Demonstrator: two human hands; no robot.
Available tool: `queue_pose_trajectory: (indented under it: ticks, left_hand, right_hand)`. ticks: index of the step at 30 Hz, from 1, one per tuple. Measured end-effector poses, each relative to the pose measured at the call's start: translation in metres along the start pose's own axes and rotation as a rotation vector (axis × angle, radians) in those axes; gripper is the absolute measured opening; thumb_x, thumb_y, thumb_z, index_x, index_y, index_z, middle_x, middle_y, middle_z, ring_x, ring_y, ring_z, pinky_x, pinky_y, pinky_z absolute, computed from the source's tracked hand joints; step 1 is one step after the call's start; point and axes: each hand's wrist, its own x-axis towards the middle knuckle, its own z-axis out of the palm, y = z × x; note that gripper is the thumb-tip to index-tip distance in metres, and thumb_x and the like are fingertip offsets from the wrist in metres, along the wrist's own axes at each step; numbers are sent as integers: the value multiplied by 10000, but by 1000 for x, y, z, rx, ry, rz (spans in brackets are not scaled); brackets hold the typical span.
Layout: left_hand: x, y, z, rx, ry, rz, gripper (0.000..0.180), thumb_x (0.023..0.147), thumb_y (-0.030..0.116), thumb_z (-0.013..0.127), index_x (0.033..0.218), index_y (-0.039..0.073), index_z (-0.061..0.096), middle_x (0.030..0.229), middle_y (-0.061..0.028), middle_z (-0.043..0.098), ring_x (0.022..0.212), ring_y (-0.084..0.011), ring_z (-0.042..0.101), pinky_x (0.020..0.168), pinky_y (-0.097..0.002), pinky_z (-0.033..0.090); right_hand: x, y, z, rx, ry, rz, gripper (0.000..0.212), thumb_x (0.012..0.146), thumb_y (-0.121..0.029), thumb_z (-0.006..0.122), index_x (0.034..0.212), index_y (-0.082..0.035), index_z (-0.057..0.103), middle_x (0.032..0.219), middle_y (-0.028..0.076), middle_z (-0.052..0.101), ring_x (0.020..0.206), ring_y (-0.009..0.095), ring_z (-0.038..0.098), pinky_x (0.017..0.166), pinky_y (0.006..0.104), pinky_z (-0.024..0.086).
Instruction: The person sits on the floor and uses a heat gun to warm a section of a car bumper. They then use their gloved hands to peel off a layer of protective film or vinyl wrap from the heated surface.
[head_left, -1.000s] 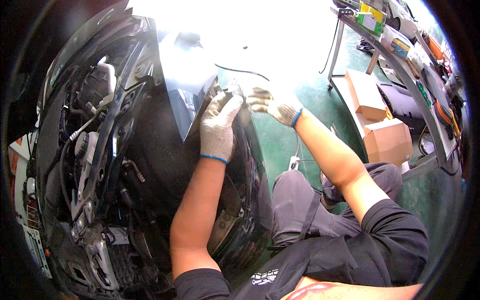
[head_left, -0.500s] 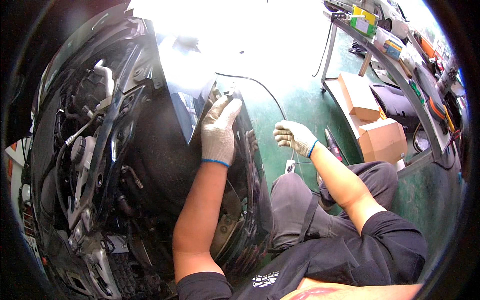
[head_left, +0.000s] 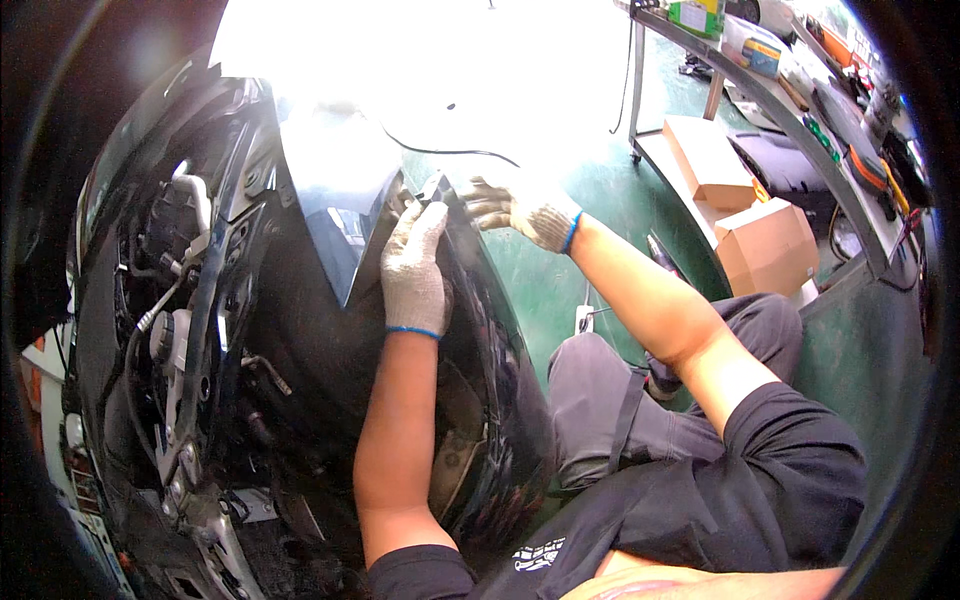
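Observation:
Both of my hands wear pale knit gloves with blue cuffs. My left hand [head_left: 414, 265] reaches up between a car's glossy dark fender [head_left: 345, 225] and the bumper cover [head_left: 490, 320]. Its fingers are closed on the pointed upper end of the bumper cover; the fingertips are partly hidden. My right hand [head_left: 522, 212] is just to the right of that end, fingers stretched out and spread, with nothing in them. A gap lies between the fender's lower tip and the left wrist. Strong glare washes out the area beyond the hands.
The car's exposed front, with a pale hose [head_left: 192, 195] and metal brackets, fills the left. A black cable [head_left: 450, 152] runs beyond the hands. At right stands a metal workbench [head_left: 780, 115] with cardboard boxes [head_left: 765, 250] on its lower shelf. A power tool [head_left: 662, 252] lies on the green floor.
My right hand has moved left and up to beside the bumper cover's end, and its curled fingers have spread. My left hand stays at that end. The whole view has shifted slightly.

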Motion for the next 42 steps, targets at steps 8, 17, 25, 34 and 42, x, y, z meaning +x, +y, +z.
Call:
queue_pose_trajectory:
  ticks: [8,17,25,34,42]
  left_hand:
    - [-8,19,37,-125,122,-106,343,1035,174,593,1279,-54,670,1270,-111,679,1157,-186,634,1018,-313,482]
    - [-18,23,56,-116,287,-59,350,990,240,701,1223,-20,728,1186,-85,716,1047,-153,650,943,-299,510]
    - [-22,23,47,-143,257,-81,249,987,187,692,1126,-12,745,1077,-95,747,903,-166,706,805,-293,569]
    - [-19,19,39,-175,252,-100,236,985,165,684,1138,-9,726,1053,-108,752,870,-183,723,778,-307,583]
    - [-14,20,38,-262,197,-82,244,987,121,667,1183,-21,700,1117,-136,740,930,-222,731,817,-336,597]
  right_hand:
    - [-19,40,-14,102,-102,138,525,1035,-473,546,1363,-69,617,1293,87,659,1100,198,624,977,378,500]
    - [-133,135,-87,332,215,374,413,1014,-375,641,1260,-44,632,1074,109,721,877,201,690,791,346,579]
    - [-195,172,-138,277,457,495,347,1005,-342,652,1214,-67,624,978,65,709,769,155,664,682,309,569]
    - [-164,141,-94,103,325,383,363,1012,-354,640,1235,-67,655,1043,62,710,827,142,674,739,291,563]
    - [-76,70,-17,34,110,46,450,1024,-363,616,1337,-41,623,1241,121,677,1057,205,657,931,331,534]
